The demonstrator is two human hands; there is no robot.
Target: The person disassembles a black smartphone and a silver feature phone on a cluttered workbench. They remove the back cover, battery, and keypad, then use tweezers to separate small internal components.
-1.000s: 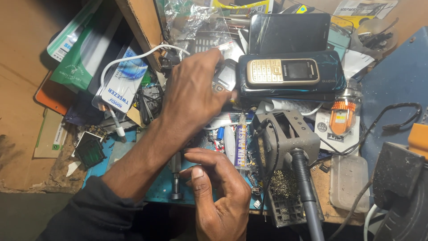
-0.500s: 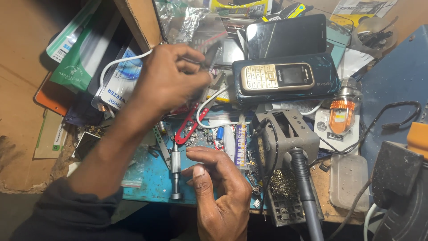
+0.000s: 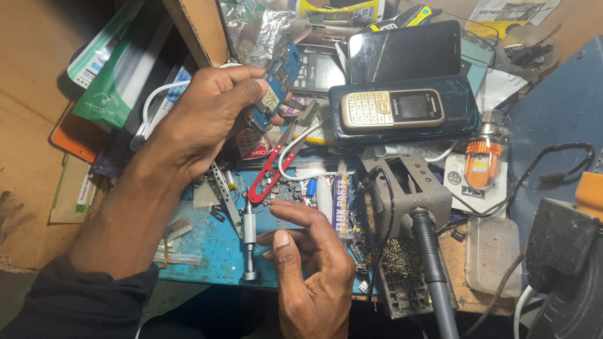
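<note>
My left hand [image 3: 207,119] pinches a small blue circuit board [image 3: 274,85] in its fingers above the cluttered bench [image 3: 213,251]; my right hand [image 3: 311,263] rests below, fingers loosely curled, empty

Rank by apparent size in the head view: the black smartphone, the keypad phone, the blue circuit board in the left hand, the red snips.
1. Black smartphone
2. Keypad phone
3. and 4. Red snips and blue circuit board look alike; the left hand lifts the board nearer the camera and covers part of it, so I won't rank them.

A black long sleeve [image 3: 75,301] covers the left upper forearm; both hands are bare.
</note>
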